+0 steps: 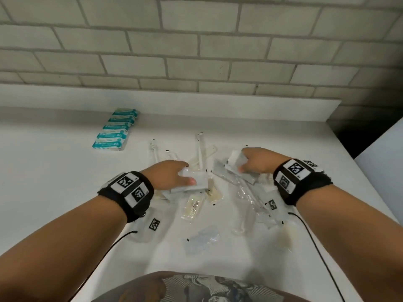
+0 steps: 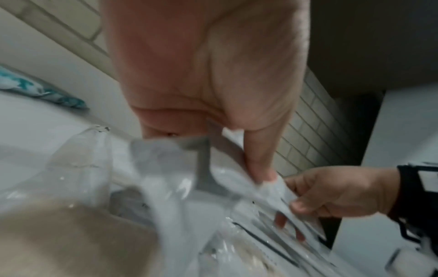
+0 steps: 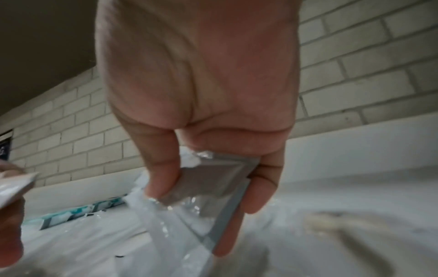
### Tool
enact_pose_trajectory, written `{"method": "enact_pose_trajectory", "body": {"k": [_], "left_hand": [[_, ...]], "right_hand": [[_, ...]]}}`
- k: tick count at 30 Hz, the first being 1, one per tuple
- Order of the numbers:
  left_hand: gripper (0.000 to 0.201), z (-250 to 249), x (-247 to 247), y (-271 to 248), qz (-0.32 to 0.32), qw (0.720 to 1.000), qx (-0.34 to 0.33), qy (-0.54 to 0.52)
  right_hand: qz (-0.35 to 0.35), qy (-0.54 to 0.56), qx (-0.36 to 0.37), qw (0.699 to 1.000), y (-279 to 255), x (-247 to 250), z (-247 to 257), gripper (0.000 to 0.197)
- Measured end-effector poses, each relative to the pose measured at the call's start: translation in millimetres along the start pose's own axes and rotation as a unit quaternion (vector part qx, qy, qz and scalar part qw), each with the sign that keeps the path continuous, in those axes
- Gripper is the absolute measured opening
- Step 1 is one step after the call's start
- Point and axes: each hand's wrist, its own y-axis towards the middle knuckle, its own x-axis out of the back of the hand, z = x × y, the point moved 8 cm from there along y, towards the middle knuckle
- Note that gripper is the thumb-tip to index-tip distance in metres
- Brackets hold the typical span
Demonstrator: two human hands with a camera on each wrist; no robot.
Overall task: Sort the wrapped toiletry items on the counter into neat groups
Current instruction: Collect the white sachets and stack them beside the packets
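A loose heap of clear-wrapped toiletry items (image 1: pixel 218 192) lies mid-counter. My left hand (image 1: pixel 172 175) pinches a flat white packet (image 1: pixel 197 180) at the heap's left side; in the left wrist view the thumb presses on that packet (image 2: pixel 237 180). My right hand (image 1: pixel 257 162) grips a small white and grey sachet (image 1: pixel 236 162) at the heap's right side, and the right wrist view shows the sachet (image 3: pixel 208 180) between thumb and fingers. A neat row of teal-and-white packets (image 1: pixel 115 129) lies at the back left.
The white counter (image 1: pixel 54 171) ends at a low white ledge below a brick wall (image 1: pixel 196 51). To the right is a dark gap (image 1: pixel 357 131) and another white surface. Cables trail from both wrist bands. Wrapped toothbrushes (image 1: pixel 200 149) and beige items lie scattered in the heap.
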Motion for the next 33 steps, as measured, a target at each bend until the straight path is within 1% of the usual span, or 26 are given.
{"method": "enact_pose_trajectory", "body": {"k": [1,3,4,5,6,7,8,10,11,12,13,14,16,17,18,19,21,22,23,25,27,29,31,33], "left_hand": [[0.055,0.5,5.8,-2.9,-0.025,0.999,0.009,-0.028],[0.067,5.3,14.1,-8.7,-0.054,0.995,0.041,-0.072],[0.065,8.9,16.7,-10.8,-0.065,0.992,0.054,-0.093],[0.055,13.3,18.4,-12.3,-0.078,0.987,0.061,-0.124],[0.041,19.1,19.8,-13.1,-0.094,0.98,0.065,-0.162],[0.03,26.8,23.0,-14.2,-0.119,0.97,0.071,-0.198],[0.025,35.9,26.6,-15.0,-0.144,0.961,0.082,-0.223],[0.02,52.2,33.5,-17.7,-0.175,0.95,0.116,-0.231],[0.02,58.6,34.7,-17.6,-0.175,0.948,0.132,-0.229],[0.025,62.3,33.2,-17.3,-0.161,0.949,0.146,-0.229],[0.035,63.8,30.6,-16.9,-0.144,0.951,0.153,-0.229],[0.043,63.0,27.2,-15.8,-0.124,0.953,0.155,-0.229],[0.049,55.4,22.0,-13.9,-0.099,0.958,0.14,-0.229],[0.05,49.3,19.3,-13.1,-0.09,0.961,0.128,-0.229],[0.053,43.1,16.4,-12.2,-0.082,0.962,0.119,-0.23],[0.057,36.2,13.9,-12.0,-0.074,0.963,0.11,-0.234],[0.06,24.6,11.7,-10.7,-0.076,0.963,0.089,-0.243],[0.057,19.8,12.6,-10.0,-0.085,0.962,0.074,-0.248],[0.051,15.1,14.8,-9.4,-0.098,0.959,0.052,-0.261],[0.033,7.1,20.6,-7.8,-0.117,0.943,0.008,-0.313],[0.023,0.2,31.5,-7.9,-0.138,0.927,-0.019,-0.349],[0.02,-6.7,44.2,-11.1,-0.16,0.908,-0.031,-0.385],[0.02,-15.0,54.5,-15.8,-0.172,0.879,-0.05,-0.441],[0.02,-22.0,62.9,-20.9,-0.182,0.853,-0.069,-0.484]], "right_hand": [[-0.01,0.016,-0.012,1.0,5.9,-3.4,5.1,0.053],[-0.011,0.027,-0.031,0.999,16.2,-17.3,21.2,0.058],[-0.009,0.014,-0.04,0.999,20.3,-25.3,28.9,0.057],[-0.007,-0.012,-0.048,0.999,24.3,-32.9,35.5,0.056],[-0.006,-0.039,-0.055,0.998,26.6,-38.8,40.8,0.056],[-0.01,-0.06,-0.059,0.996,28.1,-41.5,45.2,0.055],[-0.018,-0.076,-0.058,0.995,29.3,-42.3,48.4,0.053],[-0.022,-0.075,-0.06,0.995,32.8,-43.0,49.5,0.054],[-0.014,-0.05,-0.066,0.996,34.1,-44.9,47.6,0.06],[-0.004,-0.017,-0.072,0.997,35.0,-47.5,45.9,0.066],[0.003,0.01,-0.076,0.997,35.3,-48.8,45.3,0.07],[0.004,0.029,-0.074,0.997,34.3,-48.0,45.5,0.068],[-0.011,0.071,-0.065,0.995,32.7,-39.7,44.6,0.05],[-0.026,0.134,-0.059,0.989,29.3,-32.3,43.6,0.038],[-0.047,0.216,-0.046,0.974,25.2,-23.6,41.9,0.029],[-0.072,0.294,-0.025,0.953,21.5,-13.5,39.8,0.024],[-0.127,0.398,0.019,0.908,11.8,8.5,34.8,0.024],[-0.151,0.428,0.039,0.89,7.3,18.5,33.2,0.026],[-0.17,0.447,0.057,0.876,3.3,26.2,33.2,0.027],[-0.197,0.476,0.092,0.852,-4.0,38.9,37.5,0.026],[-0.223,0.493,0.121,0.833,-11.0,51.5,44.1,0.024],[-0.251,0.505,0.145,0.813,-19.2,64.9,52.5,0.026],[-0.276,0.515,0.168,0.794,-28.0,79.0,63.0,0.023],[-0.277,0.517,0.192,0.787,-34.5,89.0,75.7,0.021]]}}
